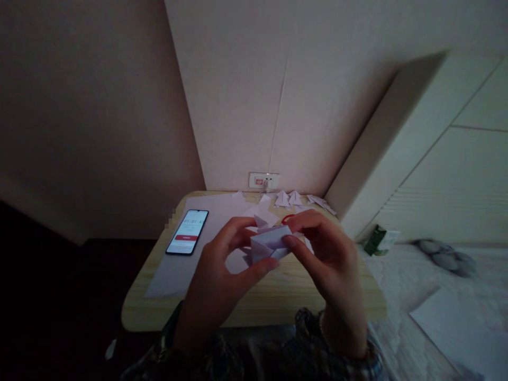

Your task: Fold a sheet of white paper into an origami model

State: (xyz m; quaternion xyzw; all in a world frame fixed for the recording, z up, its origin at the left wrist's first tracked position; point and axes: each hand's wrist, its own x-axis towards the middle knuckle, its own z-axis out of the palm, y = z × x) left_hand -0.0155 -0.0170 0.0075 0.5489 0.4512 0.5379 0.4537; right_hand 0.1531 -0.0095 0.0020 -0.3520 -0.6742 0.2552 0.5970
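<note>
the folded paper [270, 242] is pinched between left hand [222, 270] and right hand [329, 264], both closed on it over the middle of the table [254, 307], phone [187, 232] near its left edge; I'd square the flap edges first, then crease with thumb pressure, no mid-air twisting.

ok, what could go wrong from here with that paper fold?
1. The folded paper is pinched only at the fingertips of the left hand and right hand, above the table, so a crease could land crooked or tear.
2. The light is dim, so edges may get misaligned.
3. The phone lies on a loose sheet near the left hand, and a nudge might drag it toward the edge.
</note>
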